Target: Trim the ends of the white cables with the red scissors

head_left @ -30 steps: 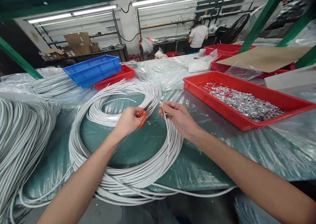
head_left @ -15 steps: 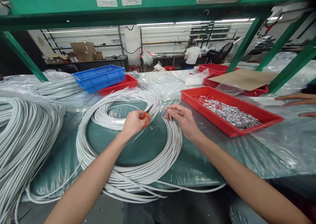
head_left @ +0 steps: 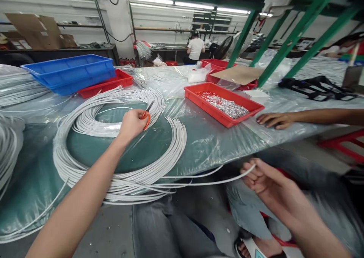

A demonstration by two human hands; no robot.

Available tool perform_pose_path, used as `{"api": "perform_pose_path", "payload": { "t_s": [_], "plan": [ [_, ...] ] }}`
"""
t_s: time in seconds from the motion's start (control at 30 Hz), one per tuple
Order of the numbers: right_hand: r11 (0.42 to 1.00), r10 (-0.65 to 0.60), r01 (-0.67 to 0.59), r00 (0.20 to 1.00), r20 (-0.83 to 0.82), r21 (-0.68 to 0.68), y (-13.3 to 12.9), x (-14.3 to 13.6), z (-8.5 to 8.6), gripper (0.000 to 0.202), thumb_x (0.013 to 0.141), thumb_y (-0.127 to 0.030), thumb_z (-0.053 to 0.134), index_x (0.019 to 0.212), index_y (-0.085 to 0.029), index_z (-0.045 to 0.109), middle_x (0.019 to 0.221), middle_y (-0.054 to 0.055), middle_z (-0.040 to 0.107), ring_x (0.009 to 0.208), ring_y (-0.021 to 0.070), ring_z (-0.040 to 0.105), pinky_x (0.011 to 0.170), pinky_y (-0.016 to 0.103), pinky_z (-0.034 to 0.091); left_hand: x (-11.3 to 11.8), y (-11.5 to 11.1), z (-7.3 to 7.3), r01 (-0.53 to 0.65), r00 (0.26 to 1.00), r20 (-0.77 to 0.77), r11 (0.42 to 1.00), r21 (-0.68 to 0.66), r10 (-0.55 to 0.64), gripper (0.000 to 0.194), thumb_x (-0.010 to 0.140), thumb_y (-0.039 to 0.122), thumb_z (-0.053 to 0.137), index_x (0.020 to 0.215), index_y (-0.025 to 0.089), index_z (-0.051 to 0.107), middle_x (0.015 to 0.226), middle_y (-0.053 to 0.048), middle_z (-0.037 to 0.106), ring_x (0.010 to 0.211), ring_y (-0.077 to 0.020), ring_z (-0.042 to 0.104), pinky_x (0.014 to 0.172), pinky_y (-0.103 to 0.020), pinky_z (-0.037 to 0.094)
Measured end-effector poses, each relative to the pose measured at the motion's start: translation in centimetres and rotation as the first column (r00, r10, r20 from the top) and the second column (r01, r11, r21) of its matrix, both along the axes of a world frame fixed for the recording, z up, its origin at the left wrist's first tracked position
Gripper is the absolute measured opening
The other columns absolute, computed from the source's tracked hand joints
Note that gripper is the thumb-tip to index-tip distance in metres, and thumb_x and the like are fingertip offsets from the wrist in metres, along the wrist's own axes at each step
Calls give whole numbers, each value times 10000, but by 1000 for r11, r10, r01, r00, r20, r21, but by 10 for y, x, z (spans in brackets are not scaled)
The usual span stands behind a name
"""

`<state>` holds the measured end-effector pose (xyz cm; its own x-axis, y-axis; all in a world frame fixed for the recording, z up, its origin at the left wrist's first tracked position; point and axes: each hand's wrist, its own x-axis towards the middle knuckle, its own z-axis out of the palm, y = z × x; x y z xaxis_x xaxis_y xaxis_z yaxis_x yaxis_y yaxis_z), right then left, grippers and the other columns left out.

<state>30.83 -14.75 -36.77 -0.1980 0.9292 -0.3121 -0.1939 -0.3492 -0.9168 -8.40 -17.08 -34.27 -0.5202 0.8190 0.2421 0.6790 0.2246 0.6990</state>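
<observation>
My left hand (head_left: 133,122) is closed around the orange handles of a pair of scissors (head_left: 146,118), whose dark blades point up and away over the far side of the cable coil. My right hand (head_left: 270,186) pinches the end of one white cable (head_left: 210,183) beyond the table's front edge. That cable runs back left to the large coil of white cables (head_left: 178,144) lying on the green table (head_left: 204,148). A smaller coil (head_left: 85,123) overlaps its far side, beneath my left hand.
A red tray (head_left: 224,119) of small shiny metal pieces stands right of the coils. Another person's hand (head_left: 275,119) rests on the table beside it. Blue trays (head_left: 71,74) sit at the back left. Green frame posts (head_left: 295,34) rise at the right.
My right hand has moved from the coil's cut ends down and right, and now holds a cable end off the table. My view has turned right. The scissors stay in my left hand.
</observation>
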Motion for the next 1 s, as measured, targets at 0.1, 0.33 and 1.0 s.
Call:
{"api": "perform_pose_path", "payload": {
  "t_s": [0.1, 0.33, 1.0],
  "plan": [
    [974, -33, 46, 998, 61, -223, -10, -2, -44, 65, 791, -305, 701, 812, -251, 672, 1071, 130, 709, 827, 226, 659, 536, 304, 477, 1, 0, 0, -11, 997, -76, 1000, 0, 11, 224, 705, 302, 565, 780, 137, 698, 616, -29, 624, 586, -149, 524, 568, -251, 333],
    [966, 258, -249, 918, 302, -67, 1, -6, -77, 372, 891, -472, 598, 1055, -140, 638, 1040, 158, 733, 793, 197, 693, 540, 243, 487, 4, -2, 1, -12, 993, -115, 1000, -19, 9, 202, 701, 297, 560, 748, 158, 699, 570, -5, 593, 527, -127, 470, 536, -242, 328],
    [449, -61, -841, 307, 950, 301, 90, -172, 12, 251, 870, -349, 550, 680, -186, 529, 680, 19, 635, 625, 151, 541, 573, 258, 276, 0, 0, -2, 24, 984, -176, 998, -56, -34, 165, 745, 291, 536, 637, 180, 593, 571, -1, 529, 559, -126, 408, 568, -254, 266]
  ]
}}
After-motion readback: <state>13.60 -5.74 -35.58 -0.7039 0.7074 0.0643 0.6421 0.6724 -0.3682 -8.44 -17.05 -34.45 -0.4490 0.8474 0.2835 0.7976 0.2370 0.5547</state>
